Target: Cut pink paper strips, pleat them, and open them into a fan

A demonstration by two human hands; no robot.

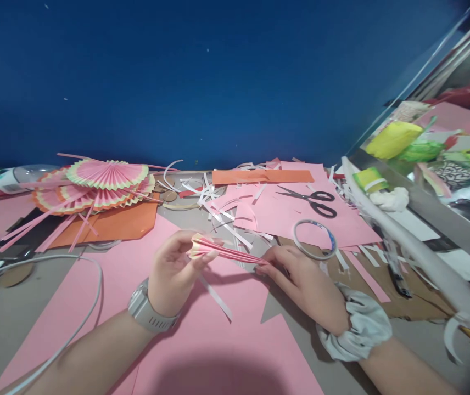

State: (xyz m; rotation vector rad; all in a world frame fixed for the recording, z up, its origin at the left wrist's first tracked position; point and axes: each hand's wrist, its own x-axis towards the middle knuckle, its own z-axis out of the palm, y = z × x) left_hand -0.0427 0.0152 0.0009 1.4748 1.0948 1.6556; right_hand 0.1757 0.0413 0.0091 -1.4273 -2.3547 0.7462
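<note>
Between my two hands is a pleated paper strip (235, 254), pink with a pale yellow edge, its folds gathered into a narrow bundle. My left hand (179, 263) pinches the yellow-edged end, where the pleats spread slightly. At the other end, the fingertips of my right hand (296, 280) close on the pink tip. Beneath both hands lie large pink paper sheets (202, 351). A thin white paper strip (217, 299) rests on them just below the bundle.
Finished pleated paper fans (109, 178) lie at the back left beside a bottle (8, 181). Scissors (313, 200) and a tape roll (315, 240) sit behind my right hand. A box cutter (399, 281) is at right; a white cable (100, 274) curves at left.
</note>
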